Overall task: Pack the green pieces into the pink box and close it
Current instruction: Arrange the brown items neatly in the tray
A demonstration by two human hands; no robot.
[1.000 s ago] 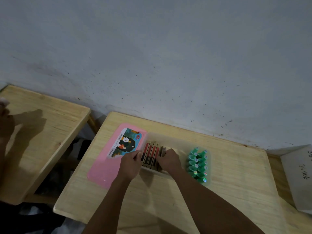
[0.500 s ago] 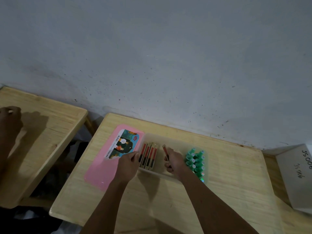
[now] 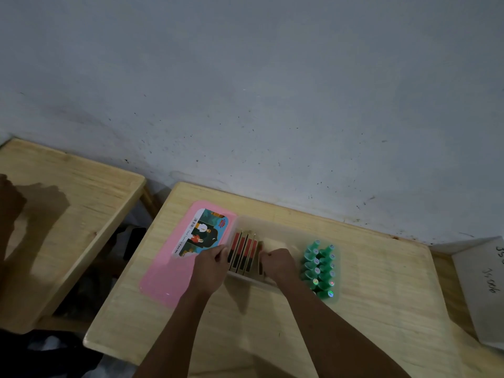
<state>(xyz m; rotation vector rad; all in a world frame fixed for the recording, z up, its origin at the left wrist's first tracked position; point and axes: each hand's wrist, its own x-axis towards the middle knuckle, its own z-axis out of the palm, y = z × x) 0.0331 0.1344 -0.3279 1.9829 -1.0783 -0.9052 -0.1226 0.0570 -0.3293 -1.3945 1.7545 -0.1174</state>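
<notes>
I find the translucent box (image 3: 272, 230) sitting mid-table (image 3: 381, 296), well back from the near edge, with bare wood open to its right and the pink lid (image 3: 169, 274) flat against its left side. My left hand (image 3: 210, 264) grips the box's left wall beside upright red-and-black slabs (image 3: 242, 253). My right hand (image 3: 278, 264) pinches one more slab; green pieces (image 3: 319, 268) fill the right end.
</notes>
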